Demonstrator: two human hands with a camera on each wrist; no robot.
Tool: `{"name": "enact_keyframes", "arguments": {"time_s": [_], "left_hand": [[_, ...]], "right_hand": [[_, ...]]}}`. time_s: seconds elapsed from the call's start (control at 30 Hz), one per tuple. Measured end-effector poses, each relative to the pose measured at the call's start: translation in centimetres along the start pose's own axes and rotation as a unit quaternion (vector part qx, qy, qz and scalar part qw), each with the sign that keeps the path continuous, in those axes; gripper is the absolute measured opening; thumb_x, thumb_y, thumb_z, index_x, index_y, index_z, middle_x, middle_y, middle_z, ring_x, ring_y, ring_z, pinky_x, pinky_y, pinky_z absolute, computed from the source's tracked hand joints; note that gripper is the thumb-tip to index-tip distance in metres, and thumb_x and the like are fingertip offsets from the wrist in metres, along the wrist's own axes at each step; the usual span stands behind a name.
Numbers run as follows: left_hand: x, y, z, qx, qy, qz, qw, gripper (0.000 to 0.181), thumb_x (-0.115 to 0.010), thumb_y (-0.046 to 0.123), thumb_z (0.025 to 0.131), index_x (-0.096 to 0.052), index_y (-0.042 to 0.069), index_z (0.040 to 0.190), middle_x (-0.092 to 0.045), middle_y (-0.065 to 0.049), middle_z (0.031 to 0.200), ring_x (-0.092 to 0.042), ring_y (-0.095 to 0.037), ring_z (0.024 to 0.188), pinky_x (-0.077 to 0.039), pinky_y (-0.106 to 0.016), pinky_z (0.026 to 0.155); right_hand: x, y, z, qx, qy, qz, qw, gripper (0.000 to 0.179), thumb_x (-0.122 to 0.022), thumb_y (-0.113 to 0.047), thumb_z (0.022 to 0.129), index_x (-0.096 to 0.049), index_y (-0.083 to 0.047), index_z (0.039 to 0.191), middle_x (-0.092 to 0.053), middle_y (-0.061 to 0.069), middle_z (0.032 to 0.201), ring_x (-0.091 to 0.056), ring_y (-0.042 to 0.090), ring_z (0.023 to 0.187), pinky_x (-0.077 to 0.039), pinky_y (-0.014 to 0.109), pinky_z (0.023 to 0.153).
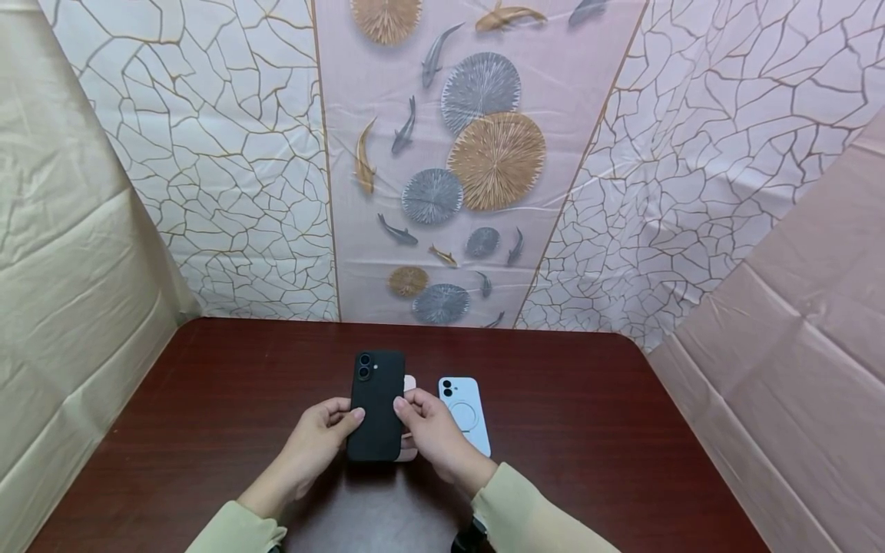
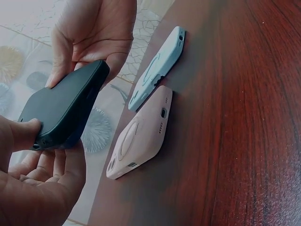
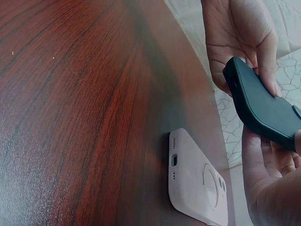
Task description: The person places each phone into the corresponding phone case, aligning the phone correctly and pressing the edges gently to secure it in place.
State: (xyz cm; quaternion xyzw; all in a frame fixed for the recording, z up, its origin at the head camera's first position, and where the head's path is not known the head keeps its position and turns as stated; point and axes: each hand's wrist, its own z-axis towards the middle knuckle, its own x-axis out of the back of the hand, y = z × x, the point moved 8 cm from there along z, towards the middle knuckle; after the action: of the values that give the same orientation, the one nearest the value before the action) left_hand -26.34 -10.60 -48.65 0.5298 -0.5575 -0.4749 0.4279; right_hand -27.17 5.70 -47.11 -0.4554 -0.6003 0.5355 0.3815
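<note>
A black-cased phone (image 1: pixel 376 430), two lenses at its upper corner, is held up over the table by both hands, back toward the head camera. My left hand (image 1: pixel 311 442) grips its left edge, thumb on the back and fingers behind. The right hand (image 1: pixel 439 438) pinches the opposite edge the same way. In the left wrist view, the phone (image 2: pixel 61 101) hangs clear of the tabletop. Partly hidden behind it in the head view lies a pink-cased phone (image 3: pixel 193 174) with a ring on its back. Right of that is a light blue-cased phone (image 1: pixel 475 395), partly covered by the right hand.
The dark red wooden table (image 1: pixel 588 438) has rounded far corners. A patterned cloth (image 1: pixel 242 192) hangs behind it, with a beige drape (image 1: pixel 83 307) on the left and a pinkish drape (image 1: pixel 795 346) on the right.
</note>
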Motion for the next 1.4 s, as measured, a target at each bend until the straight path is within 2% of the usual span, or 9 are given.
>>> {"name": "enact_keyframes", "arguments": {"time_s": [0.3, 0.47, 0.63, 0.9, 1.1, 1.27, 1.4], "left_hand": [[0.3, 0.0, 0.0, -0.018, 0.005, 0.014, 0.9997, 0.022, -0.064, 0.016, 0.095, -0.065, -0.001, 0.108, -0.070, -0.012, 0.095, -0.067, -0.022, 0.085, -0.054, -0.030, 0.073], [0.0, -0.1, -0.1, -0.024, -0.005, 0.000, 0.9997, 0.029, -0.068, 0.018, 0.092, -0.063, -0.003, 0.112, -0.070, -0.014, 0.098, -0.068, -0.024, 0.087, -0.056, -0.034, 0.075], [-0.3, -0.4, -0.2, -0.021, -0.019, 0.008, 0.9996, 0.031, -0.067, 0.020, 0.093, -0.062, -0.004, 0.111, -0.069, -0.015, 0.096, -0.068, -0.025, 0.086, -0.056, -0.034, 0.072], [-0.3, -0.1, -0.4, -0.026, -0.013, 0.023, 0.9993, 0.024, -0.066, 0.019, 0.093, -0.064, -0.001, 0.106, -0.069, -0.012, 0.091, -0.067, -0.023, 0.084, -0.055, -0.032, 0.069], [-0.3, 0.0, -0.5, -0.037, -0.013, 0.020, 0.9990, 0.020, -0.064, 0.013, 0.094, -0.064, -0.003, 0.107, -0.070, -0.012, 0.094, -0.067, -0.021, 0.083, -0.053, -0.029, 0.069], [-0.4, -0.2, -0.6, -0.034, -0.027, 0.012, 0.9990, 0.028, -0.068, 0.019, 0.092, -0.064, -0.003, 0.109, -0.070, -0.014, 0.095, -0.068, -0.023, 0.086, -0.055, -0.031, 0.072], [-0.7, -0.3, -0.6, -0.028, -0.050, 0.009, 0.9984, 0.035, -0.069, 0.022, 0.091, -0.061, -0.005, 0.111, -0.069, -0.015, 0.096, -0.067, -0.024, 0.090, -0.056, -0.038, 0.077]], "right_hand": [[-0.2, 0.1, 0.2, -0.002, 0.005, -0.004, 1.0000, 0.026, -0.053, -0.026, 0.101, -0.058, -0.001, 0.101, -0.070, 0.011, 0.092, -0.066, 0.019, 0.079, -0.055, 0.039, 0.074], [0.2, 0.1, 0.4, -0.003, 0.012, -0.011, 0.9999, 0.026, -0.053, -0.027, 0.101, -0.059, -0.002, 0.101, -0.070, 0.010, 0.092, -0.066, 0.021, 0.079, -0.055, 0.041, 0.074], [0.5, -0.2, 0.5, -0.006, 0.016, -0.008, 0.9998, 0.026, -0.053, -0.027, 0.101, -0.059, -0.002, 0.103, -0.070, 0.011, 0.095, -0.067, 0.023, 0.082, -0.055, 0.040, 0.075], [0.5, -0.3, 0.5, -0.007, 0.013, -0.002, 0.9999, 0.026, -0.052, -0.028, 0.101, -0.059, -0.002, 0.104, -0.070, 0.011, 0.097, -0.067, 0.023, 0.085, -0.055, 0.039, 0.075], [0.3, -0.2, 0.5, -0.003, 0.005, 0.000, 1.0000, 0.026, -0.053, -0.027, 0.101, -0.059, -0.001, 0.104, -0.071, 0.011, 0.097, -0.067, 0.022, 0.085, -0.056, 0.037, 0.074], [0.4, -0.3, 0.5, -0.001, 0.011, -0.002, 0.9999, 0.026, -0.052, -0.027, 0.101, -0.058, -0.002, 0.103, -0.070, 0.011, 0.096, -0.067, 0.022, 0.084, -0.056, 0.039, 0.074], [0.8, -0.4, 0.7, 0.004, 0.029, 0.001, 0.9996, 0.026, -0.052, -0.027, 0.101, -0.057, -0.002, 0.101, -0.070, 0.011, 0.097, -0.067, 0.022, 0.084, -0.056, 0.039, 0.074]]}}
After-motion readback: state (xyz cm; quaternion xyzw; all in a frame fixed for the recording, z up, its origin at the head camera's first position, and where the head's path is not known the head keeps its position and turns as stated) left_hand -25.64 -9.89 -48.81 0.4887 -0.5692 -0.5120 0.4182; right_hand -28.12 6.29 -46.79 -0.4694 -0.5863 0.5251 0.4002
